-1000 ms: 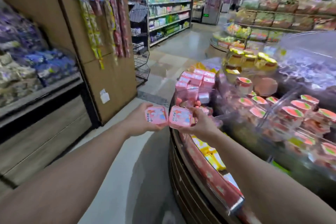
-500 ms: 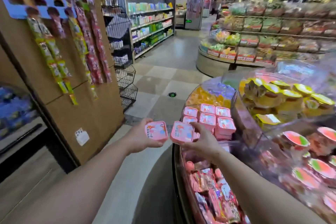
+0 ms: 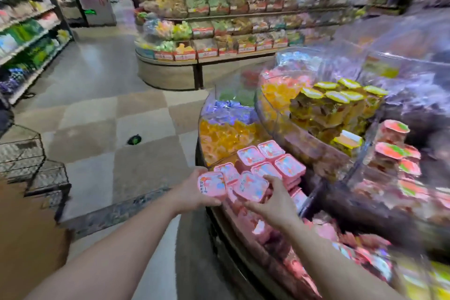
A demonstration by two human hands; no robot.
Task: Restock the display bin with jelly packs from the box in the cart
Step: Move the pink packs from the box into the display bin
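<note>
Both hands at the display bin, one jelly pack in each.

The left hand [image 3: 194, 189] holds a pink pack [image 3: 212, 185] at the bin's [image 3: 220, 220] outer rim, fingers curled under it and thumb along its near edge. The right hand [image 3: 272, 202] grips a second pack [image 3: 250, 186] from the near side, fingers spread around its edges, just over the pink packs stacked [image 3: 267, 161] in the bin. The two held packs sit side by side, nearly touching. Orange sweets [image 3: 226, 134] fill the adjoining compartment beyond the stack. Motion blur hides the label print.
</note>
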